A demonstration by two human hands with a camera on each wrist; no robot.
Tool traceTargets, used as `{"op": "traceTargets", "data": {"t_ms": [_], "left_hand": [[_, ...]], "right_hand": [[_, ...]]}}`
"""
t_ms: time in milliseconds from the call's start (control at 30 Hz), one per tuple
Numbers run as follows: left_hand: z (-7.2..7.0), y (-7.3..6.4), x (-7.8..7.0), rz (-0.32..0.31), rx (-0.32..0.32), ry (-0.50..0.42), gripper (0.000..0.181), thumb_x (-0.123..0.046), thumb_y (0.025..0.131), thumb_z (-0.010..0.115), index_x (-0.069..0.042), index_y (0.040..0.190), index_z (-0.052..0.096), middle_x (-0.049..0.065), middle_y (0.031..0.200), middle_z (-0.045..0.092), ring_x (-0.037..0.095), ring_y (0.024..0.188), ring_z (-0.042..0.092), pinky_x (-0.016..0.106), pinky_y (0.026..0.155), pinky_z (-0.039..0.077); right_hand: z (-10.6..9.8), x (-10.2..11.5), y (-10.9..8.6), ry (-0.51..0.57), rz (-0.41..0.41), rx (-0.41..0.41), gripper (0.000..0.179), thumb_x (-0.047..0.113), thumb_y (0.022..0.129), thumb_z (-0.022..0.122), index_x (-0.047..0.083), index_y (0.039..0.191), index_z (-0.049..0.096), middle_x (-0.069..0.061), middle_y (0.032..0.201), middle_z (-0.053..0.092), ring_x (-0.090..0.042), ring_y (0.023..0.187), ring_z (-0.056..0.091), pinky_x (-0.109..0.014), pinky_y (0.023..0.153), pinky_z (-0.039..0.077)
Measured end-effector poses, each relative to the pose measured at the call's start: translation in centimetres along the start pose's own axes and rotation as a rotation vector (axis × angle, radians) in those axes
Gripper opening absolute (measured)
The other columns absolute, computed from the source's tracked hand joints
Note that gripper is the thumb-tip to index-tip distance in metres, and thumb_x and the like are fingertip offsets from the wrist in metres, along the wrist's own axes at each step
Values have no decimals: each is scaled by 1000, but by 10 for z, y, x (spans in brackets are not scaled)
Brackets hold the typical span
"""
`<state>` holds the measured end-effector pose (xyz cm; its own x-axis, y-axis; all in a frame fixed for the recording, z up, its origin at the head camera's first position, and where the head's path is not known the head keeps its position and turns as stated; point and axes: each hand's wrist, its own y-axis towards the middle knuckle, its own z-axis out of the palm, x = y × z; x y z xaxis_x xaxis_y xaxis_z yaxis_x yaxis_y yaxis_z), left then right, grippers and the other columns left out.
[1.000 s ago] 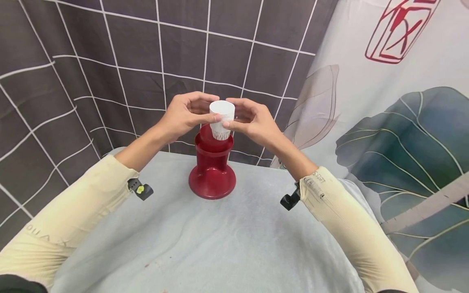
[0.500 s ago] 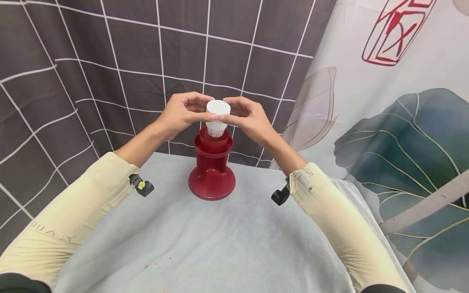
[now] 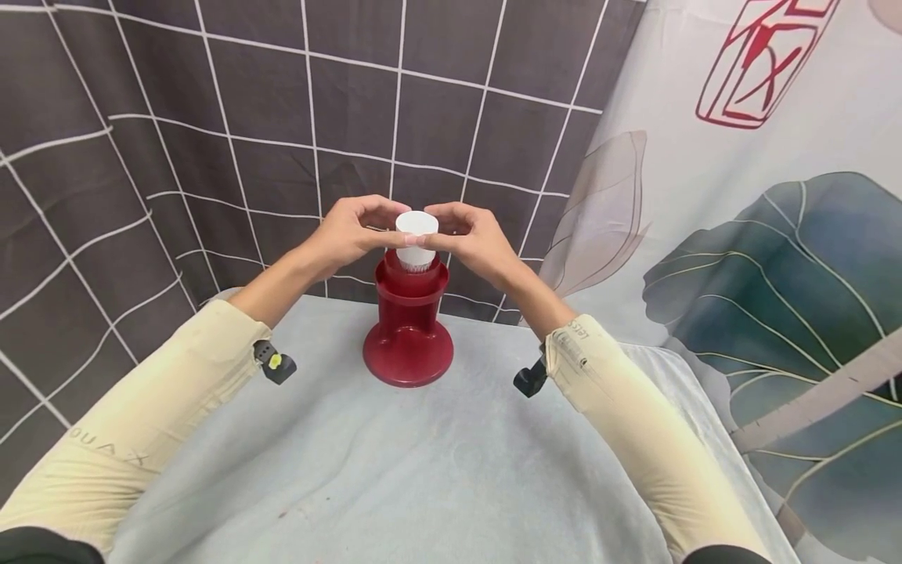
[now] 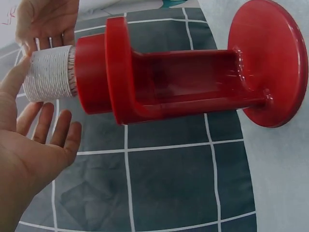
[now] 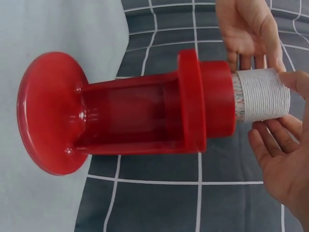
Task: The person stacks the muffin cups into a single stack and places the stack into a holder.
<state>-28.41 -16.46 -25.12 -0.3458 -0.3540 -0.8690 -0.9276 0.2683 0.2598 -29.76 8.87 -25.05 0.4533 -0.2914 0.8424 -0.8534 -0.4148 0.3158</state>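
A stack of white paper cups (image 3: 417, 222), ribbed by its nested rims, stands upright with its lower end inside the top of a red plastic stand (image 3: 409, 354). My left hand (image 3: 355, 229) holds the stack from the left, thumb across its near side and fingers round the back. From the right, my right hand (image 3: 470, 237) grips it the same way, and the thumb tips meet in front. In the left wrist view, the cups (image 4: 49, 75) stick out of the stand's upper ring (image 4: 91, 73). A thin printed pattern shows at the ring's edge in the right wrist view.
The stand's round foot rests on a table with a pale blue-grey cloth (image 3: 423, 470). Close behind hangs a dark curtain with white grid lines (image 3: 352, 94). A white leaf-printed curtain (image 3: 669, 196) hangs to the right.
Both hands have lowered the cup stack, and less of its printed end shows above the stand. The right thumb has moved up to meet the left one. The stand has stayed in place.
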Motion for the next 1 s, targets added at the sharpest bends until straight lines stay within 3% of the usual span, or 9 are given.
{"op": "traceTargets", "data": {"t_ms": [167, 367, 633, 1000], "left_hand": [[2, -1, 5, -29, 17, 1, 50, -22, 100, 87, -12, 147, 72, 14, 145, 73, 31, 133, 68, 41, 110, 62], [6, -3, 12, -59, 43, 9, 52, -21, 100, 86, -11, 149, 71, 16, 145, 72, 32, 131, 68, 52, 115, 62], [10, -4, 17, -87, 58, 21, 52, -19, 100, 86, -11, 149, 71, 17, 144, 72, 34, 131, 70, 40, 107, 66], [11, -4, 19, -112, 110, 19, 64, -26, 98, 88, -11, 156, 65, 15, 157, 66, 37, 142, 64, 57, 118, 60]], "right_hand": [[3, -5, -1, -5, 34, 14, 52, 29, 97, 85, 12, 145, 73, -10, 139, 77, -28, 123, 74, -58, 113, 62], [6, -12, -2, -11, 64, 30, 51, 26, 97, 83, 9, 144, 73, -13, 138, 77, -29, 124, 75, -47, 106, 66], [9, -18, -5, -28, 99, 30, 52, 27, 95, 85, 10, 143, 73, -13, 134, 77, -28, 120, 74, -40, 101, 67], [7, -25, -8, -68, 127, 41, 60, 32, 95, 83, 9, 149, 71, -10, 143, 75, -29, 124, 73, -46, 106, 67]]}}
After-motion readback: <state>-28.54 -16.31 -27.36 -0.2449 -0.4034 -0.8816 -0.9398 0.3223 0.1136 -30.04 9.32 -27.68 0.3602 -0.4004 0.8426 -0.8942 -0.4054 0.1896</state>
